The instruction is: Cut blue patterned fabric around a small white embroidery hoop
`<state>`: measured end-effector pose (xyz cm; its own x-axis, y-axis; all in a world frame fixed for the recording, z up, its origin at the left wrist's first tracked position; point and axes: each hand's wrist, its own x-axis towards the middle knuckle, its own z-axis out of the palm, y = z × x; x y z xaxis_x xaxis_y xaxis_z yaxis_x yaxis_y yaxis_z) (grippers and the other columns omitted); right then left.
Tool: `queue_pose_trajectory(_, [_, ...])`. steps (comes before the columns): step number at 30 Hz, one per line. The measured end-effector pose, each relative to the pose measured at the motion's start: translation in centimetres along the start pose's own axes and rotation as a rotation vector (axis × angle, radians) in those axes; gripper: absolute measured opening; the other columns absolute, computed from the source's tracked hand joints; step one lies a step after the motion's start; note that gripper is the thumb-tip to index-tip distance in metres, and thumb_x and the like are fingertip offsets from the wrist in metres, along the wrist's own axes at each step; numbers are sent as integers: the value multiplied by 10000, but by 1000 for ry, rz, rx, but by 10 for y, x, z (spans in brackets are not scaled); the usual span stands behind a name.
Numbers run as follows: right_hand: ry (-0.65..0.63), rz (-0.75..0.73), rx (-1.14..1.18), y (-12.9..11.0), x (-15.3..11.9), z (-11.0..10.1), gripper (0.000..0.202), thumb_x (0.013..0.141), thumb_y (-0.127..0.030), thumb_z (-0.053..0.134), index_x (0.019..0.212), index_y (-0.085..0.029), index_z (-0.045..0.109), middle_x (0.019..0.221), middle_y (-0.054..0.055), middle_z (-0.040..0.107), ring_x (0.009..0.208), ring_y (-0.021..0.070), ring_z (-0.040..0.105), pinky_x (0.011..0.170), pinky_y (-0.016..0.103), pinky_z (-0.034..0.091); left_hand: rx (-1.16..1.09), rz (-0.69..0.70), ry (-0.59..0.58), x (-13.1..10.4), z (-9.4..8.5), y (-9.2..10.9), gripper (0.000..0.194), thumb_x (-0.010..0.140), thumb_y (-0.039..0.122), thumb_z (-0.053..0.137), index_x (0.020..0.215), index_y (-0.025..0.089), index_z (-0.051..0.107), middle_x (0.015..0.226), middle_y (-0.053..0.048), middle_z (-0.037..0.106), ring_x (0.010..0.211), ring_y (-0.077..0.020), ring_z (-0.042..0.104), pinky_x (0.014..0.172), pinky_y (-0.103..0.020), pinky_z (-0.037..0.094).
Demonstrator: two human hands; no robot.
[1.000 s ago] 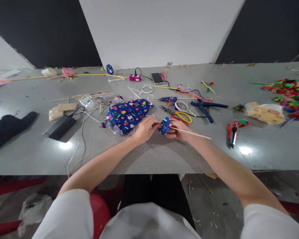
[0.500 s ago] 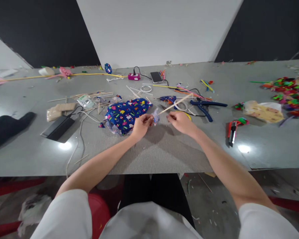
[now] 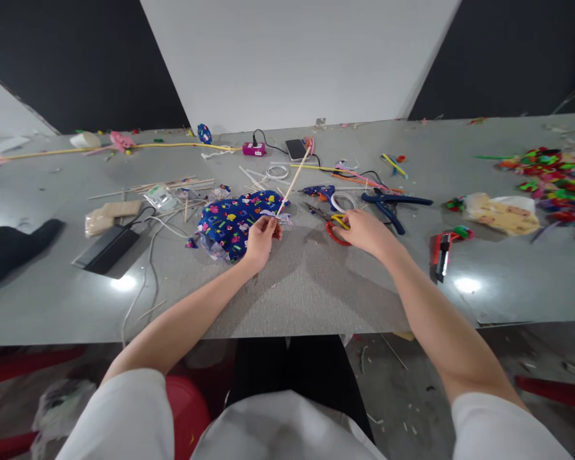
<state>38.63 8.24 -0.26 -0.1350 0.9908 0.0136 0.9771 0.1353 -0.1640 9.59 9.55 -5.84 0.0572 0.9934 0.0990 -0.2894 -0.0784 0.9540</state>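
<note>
My left hand (image 3: 260, 243) is closed around the lower end of a thin wooden stick (image 3: 296, 179), which slants up to the right. A small pale scrap of cloth (image 3: 283, 219) is bunched at the stick's base, partly hidden by the fingers. Just behind this hand lies a blue fabric with a colourful print (image 3: 225, 217). My right hand (image 3: 367, 231) reaches down to the table, its fingers closed on the red and yellow handles of a pair of scissors (image 3: 335, 237). The scissor blades point left and away from me. Behind them is a white tape ring (image 3: 343, 202).
A glue gun (image 3: 317, 190) and blue-handled pliers (image 3: 393, 203) lie beyond my right hand. A utility knife (image 3: 442, 257) rests farther right, near bright pipe-cleaner pieces (image 3: 551, 182). On the left are a black adapter (image 3: 108, 250) and cables. A phone (image 3: 296, 149) lies at the back.
My left hand has shifted slightly left with the stick, which now stands steeper. My right hand has lowered from beside the stick onto the scissors, which are now more visible.
</note>
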Motion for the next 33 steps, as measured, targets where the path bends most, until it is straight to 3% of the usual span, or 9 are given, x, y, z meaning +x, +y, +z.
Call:
queue_pose_trajectory(7, [-42, 60, 55, -7, 2, 4, 335, 979, -473, 668, 1083, -154, 665, 932, 175, 745, 838, 298, 704, 698, 347, 452, -7, -9, 7, 0, 1, 0, 313, 947, 454, 730, 841, 188, 603, 739, 2, 623, 610, -106, 573, 599, -257, 485])
queue_pose_trajectory(12, [-4, 24, 198, -4, 4, -3, 275, 966, -463, 683, 922, -192, 694, 823, 120, 740, 726, 251, 685, 659, 329, 435, -14, -17, 23, -1, 2, 1, 310, 949, 443, 726, 837, 180, 605, 726, 7, 618, 601, -103, 569, 590, -246, 479])
queue_pose_trajectory(15, [191, 81, 250, 23, 10, -17, 252, 1001, -425, 622, 954, -195, 713, 924, 123, 768, 816, 255, 712, 735, 343, 483, 3, -32, 23, -2, 3, 3, 314, 964, 464, 708, 871, 181, 607, 727, 11, 609, 603, -104, 564, 583, -241, 470])
queue_pose_trajectory(18, [379, 335, 98, 70, 14, -26, 400, 981, -436, 650, 1235, -129, 675, 1222, 236, 721, 1093, 355, 695, 907, 440, 513, 12, -39, 19, -3, 4, 5, 319, 990, 482, 674, 893, 188, 598, 722, 11, 600, 600, -110, 557, 569, -242, 457])
queue_pose_trajectory(21, [279, 402, -48, 117, 17, -20, 868, 864, -563, 794, 1498, -46, 504, 1566, 363, 453, 1456, 490, 438, 1132, 596, 386, 6, -30, 14, -3, 5, 5, 296, 1008, 456, 657, 893, 190, 595, 692, 19, 580, 586, -111, 549, 557, -239, 449])
queue_pose_trajectory(23, [155, 405, -59, 138, 21, -9, 945, 891, -619, 751, 1590, -82, 410, 1688, 347, 279, 1568, 493, 252, 1188, 658, 292, 3, -22, 6, -3, 5, 5, 277, 1007, 435, 663, 896, 189, 600, 682, 22, 574, 585, -110, 548, 553, -234, 449])
queue_pose_trajectory(26, [95, 446, -53, 148, 30, 7, 931, 948, -689, 626, 1617, -97, 364, 1667, 335, 323, 1554, 502, 261, 1176, 715, 270, 11, -22, 12, -3, 6, 5, 283, 998, 438, 682, 890, 191, 596, 674, 26, 573, 571, -105, 538, 545, -232, 448])
queue_pose_trajectory(33, [273, 432, -136, 136, 29, 16, 786, 1021, -674, 470, 1419, 2, 530, 1433, 377, 526, 1352, 537, 475, 1094, 762, 295, 37, -25, 24, -3, 7, 6, 302, 1013, 458, 655, 877, 197, 585, 672, 28, 566, 569, -106, 534, 541, -232, 444])
